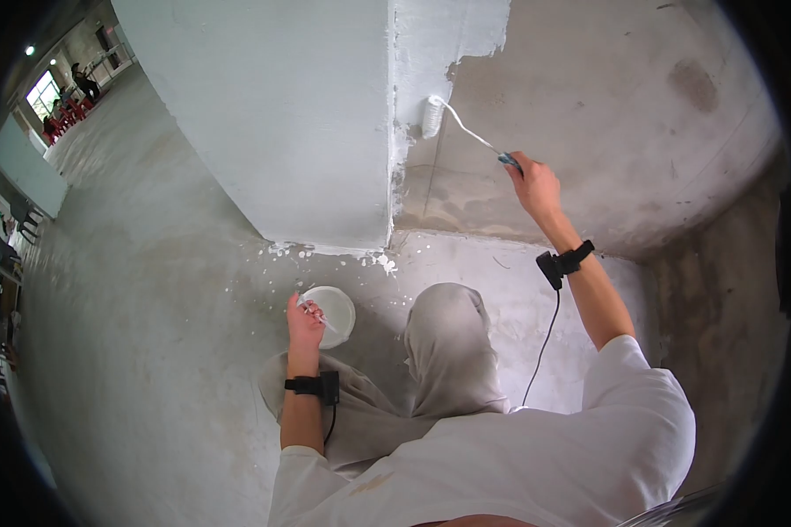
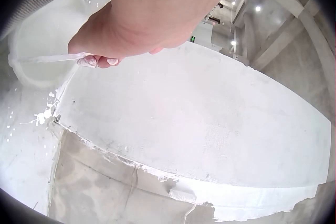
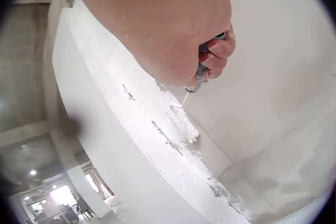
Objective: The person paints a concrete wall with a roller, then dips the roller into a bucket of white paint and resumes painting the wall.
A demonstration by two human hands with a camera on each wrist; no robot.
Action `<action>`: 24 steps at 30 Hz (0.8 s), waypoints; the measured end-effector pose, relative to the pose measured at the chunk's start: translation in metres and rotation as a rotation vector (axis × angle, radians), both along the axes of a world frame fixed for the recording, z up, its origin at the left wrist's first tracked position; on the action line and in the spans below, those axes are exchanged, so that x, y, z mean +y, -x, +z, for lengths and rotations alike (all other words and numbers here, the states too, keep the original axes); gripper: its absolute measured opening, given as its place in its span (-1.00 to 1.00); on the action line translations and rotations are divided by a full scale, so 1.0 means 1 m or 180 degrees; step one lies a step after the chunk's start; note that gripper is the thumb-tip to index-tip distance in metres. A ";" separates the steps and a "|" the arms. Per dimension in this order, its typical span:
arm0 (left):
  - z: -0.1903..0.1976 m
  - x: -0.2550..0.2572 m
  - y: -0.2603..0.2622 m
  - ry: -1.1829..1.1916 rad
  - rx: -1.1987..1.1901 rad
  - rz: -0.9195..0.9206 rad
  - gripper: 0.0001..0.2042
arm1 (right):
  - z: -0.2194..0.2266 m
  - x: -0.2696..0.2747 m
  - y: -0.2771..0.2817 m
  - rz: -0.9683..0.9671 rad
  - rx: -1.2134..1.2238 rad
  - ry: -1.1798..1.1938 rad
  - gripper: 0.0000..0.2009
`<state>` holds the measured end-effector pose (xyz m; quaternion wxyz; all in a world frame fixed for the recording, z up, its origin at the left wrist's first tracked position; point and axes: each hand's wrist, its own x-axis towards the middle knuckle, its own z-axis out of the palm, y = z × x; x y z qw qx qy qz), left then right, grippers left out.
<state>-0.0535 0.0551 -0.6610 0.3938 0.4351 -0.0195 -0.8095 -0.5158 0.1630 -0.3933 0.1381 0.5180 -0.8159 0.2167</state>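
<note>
My right hand (image 1: 537,189) grips the blue-grey handle (image 1: 509,161) of a small paint roller. Its white-coated sleeve (image 1: 432,117) lies against the wall beside the inside corner, where white paint meets bare concrete. In the right wrist view, curled fingers (image 3: 216,58) wrap the handle above the roller sleeve (image 3: 182,123). Low at the left, my left hand (image 1: 306,321) holds the white bail handle (image 2: 50,58) of a round paint bucket (image 1: 352,312). Pale paint shows inside the bucket, and white smears mark the left fingertips (image 2: 88,61).
A white-painted pillar (image 1: 281,105) juts out left of the roller. Bare concrete wall (image 1: 606,114) spreads to the right. Paint splatters (image 1: 383,262) dot the floor at the pillar's foot. My bent knee (image 1: 450,334) is near the bucket. People and red chairs (image 1: 75,111) are far back left.
</note>
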 end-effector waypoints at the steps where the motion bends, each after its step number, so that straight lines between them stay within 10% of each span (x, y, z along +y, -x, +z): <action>1: -0.001 0.000 0.001 0.0000 0.0009 -0.0006 -0.62 | -0.002 0.007 0.007 -0.0008 0.0032 0.0004 -0.82; 24: -0.006 0.001 -0.001 0.0015 0.0031 -0.0055 -0.62 | -0.019 -0.004 -0.007 0.0020 -0.0032 -0.0063 -0.81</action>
